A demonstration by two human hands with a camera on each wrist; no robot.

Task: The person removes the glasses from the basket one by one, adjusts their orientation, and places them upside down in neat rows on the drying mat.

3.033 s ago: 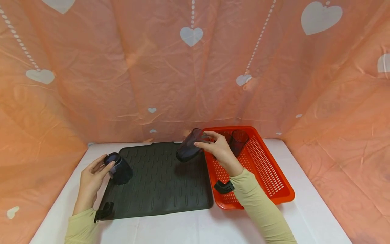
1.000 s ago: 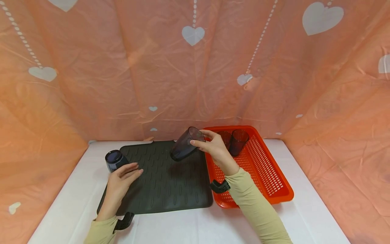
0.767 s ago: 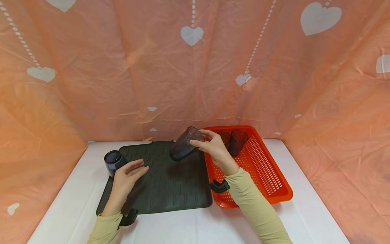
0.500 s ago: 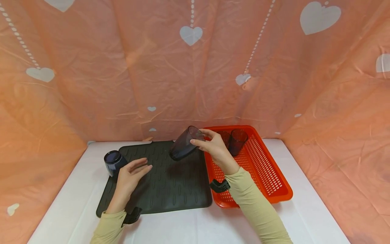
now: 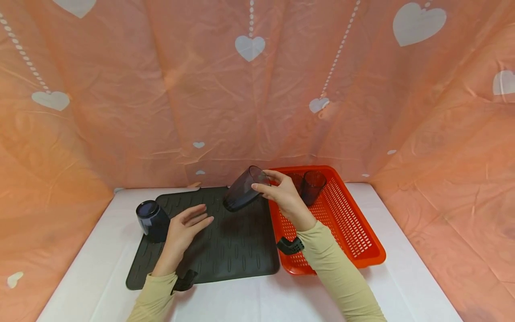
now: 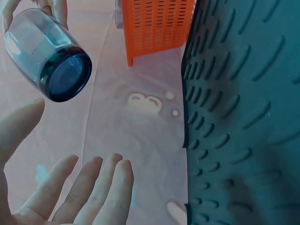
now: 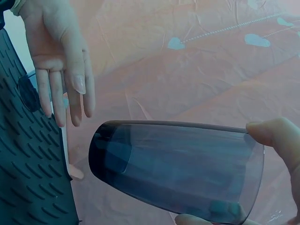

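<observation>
Of the two glasses in the basket, the left one is mostly hidden behind the right hand, so only a part near its rim can be seen; the right one shows better, its mouth facing up, but its bottom is hard to make out through the dark red. Both stand at the far left corner of the basket, and the holes of its floor are visible toward its near edge. The right hand grasps a dark glass near the rim, thumb on one side; in the right wrist view this hand is cut off, with only the thumb and a fingertip showing. The held glass is tilted, in the air above the far right corner of the mat, its base directed to the left. The left hand is released, fingers extended and holding nothing, over the left half of the mat. Just beside it, an upside-down glass stands at the mat's left edge, nearer to the far corner; the right wrist view gives only a piece of it behind the fingers. Between the left hand and the basket, the ribbed mat lies bare. The mat's right edge runs along the basket's left side; whether they touch, I cannot tell.
</observation>
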